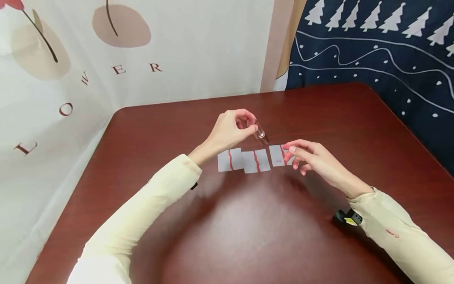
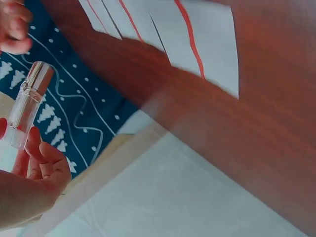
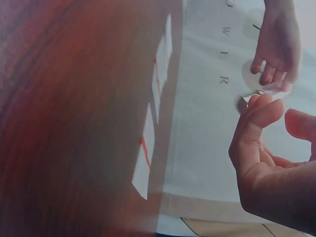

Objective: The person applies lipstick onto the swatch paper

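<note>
My left hand pinches a slim lipstick tube, part clear and part shiny copper, above the back of the paper pieces. In the left wrist view the fingers grip the clear end of the tube, and its metallic end points away from them. My right hand hovers to the right with loosely bent fingers and holds nothing; it overlaps the right white paper. A left paper and a middle paper lie beside it. Each paper bears a red line, and the right one also has a faint smudge.
The papers lie on a glossy reddish-brown table. White printed cloth hangs behind and left, dark blue cloth with trees behind and right. A small black device sits at the right sleeve, which has a red mark.
</note>
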Available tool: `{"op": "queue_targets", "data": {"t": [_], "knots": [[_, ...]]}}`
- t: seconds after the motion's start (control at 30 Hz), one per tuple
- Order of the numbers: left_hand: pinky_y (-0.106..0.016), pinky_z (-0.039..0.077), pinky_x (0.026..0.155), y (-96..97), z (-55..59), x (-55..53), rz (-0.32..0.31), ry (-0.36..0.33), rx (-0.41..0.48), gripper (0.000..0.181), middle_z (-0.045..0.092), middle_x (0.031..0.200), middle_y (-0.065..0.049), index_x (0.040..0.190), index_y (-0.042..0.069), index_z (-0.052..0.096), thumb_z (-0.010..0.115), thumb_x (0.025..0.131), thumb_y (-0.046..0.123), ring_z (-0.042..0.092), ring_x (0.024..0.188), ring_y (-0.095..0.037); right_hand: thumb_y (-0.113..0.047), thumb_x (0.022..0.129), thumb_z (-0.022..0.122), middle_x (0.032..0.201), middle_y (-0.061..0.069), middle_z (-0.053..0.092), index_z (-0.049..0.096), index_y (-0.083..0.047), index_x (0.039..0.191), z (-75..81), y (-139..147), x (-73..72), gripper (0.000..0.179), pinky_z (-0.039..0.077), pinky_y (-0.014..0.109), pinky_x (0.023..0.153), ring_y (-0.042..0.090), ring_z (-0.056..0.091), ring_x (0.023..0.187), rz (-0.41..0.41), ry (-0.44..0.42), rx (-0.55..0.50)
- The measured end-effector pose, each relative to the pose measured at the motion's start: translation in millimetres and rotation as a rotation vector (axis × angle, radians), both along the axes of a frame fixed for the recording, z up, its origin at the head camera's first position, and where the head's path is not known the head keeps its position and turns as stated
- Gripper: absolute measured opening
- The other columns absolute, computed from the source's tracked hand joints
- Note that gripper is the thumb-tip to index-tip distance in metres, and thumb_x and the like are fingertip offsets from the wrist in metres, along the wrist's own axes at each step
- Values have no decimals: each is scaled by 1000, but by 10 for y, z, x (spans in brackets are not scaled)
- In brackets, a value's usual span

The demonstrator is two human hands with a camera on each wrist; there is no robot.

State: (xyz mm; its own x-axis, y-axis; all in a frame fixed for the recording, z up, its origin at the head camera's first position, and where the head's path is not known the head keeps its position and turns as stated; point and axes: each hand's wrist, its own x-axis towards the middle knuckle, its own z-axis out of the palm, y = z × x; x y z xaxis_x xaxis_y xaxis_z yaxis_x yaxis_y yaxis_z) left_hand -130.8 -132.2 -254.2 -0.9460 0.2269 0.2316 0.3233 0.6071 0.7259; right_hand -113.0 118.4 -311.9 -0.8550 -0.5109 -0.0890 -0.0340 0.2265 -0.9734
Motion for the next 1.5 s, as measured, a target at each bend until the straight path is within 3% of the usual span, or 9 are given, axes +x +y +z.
{"op": "queue_targets", "data": {"t": [0.23, 0.37, 0.6, 0.9, 1.17, 1.5], "knots": [[-24, 42, 67, 9, -86, -260, -3, 21, -109, 10, 61, 79, 1, 90, 9, 64, 65, 82, 16, 55, 68, -10, -22, 94, 56, 89, 21, 55, 53, 3, 120, -52, 100, 42, 36, 45, 26, 50, 19, 53, 65, -14, -25, -23], [-24, 42, 69, 7, -114, -395, 16, 39, -181, 10, 61, 78, 1, 89, 10, 64, 65, 81, 16, 57, 71, -11, -21, 94, 56, 93, 27, 55, 54, 2, 117, -61, 152, 41, 33, 44, 27, 50, 23, 52, 66, 2, -7, -18], [-27, 42, 65, 4, -211, -532, 69, -18, -282, 9, 60, 77, 4, 86, 15, 63, 64, 79, 20, 54, 71, -11, -20, 94, 55, 94, 28, 55, 56, 1, 117, -65, 258, 70, 31, 46, 29, 51, 27, 53, 69, -15, 15, 8], [-29, 43, 60, -22, -394, -563, 82, -25, -356, 8, 58, 75, 4, 83, 17, 61, 64, 77, 20, 53, 71, -12, -20, 95, 54, 94, 28, 55, 53, 4, 119, -98, 302, 78, 35, 45, 28, 51, 26, 53, 68, -15, 27, 16], [-29, 43, 60, -33, -515, -557, 73, -35, -345, 8, 58, 75, 4, 83, 16, 61, 64, 77, 21, 53, 71, -12, -22, 95, 55, 94, 28, 56, 54, 4, 118, -126, 278, 74, 36, 46, 30, 51, 29, 53, 69, -1, 18, 31], [-29, 44, 65, 3, -586, -567, 57, -55, -324, 16, 57, 82, 2, 92, 14, 61, 66, 78, 21, 53, 78, -13, -16, 93, 56, 91, 24, 59, 53, 6, 118, -156, 307, 71, 33, 45, 30, 51, 27, 52, 67, 20, 17, 34]]}}
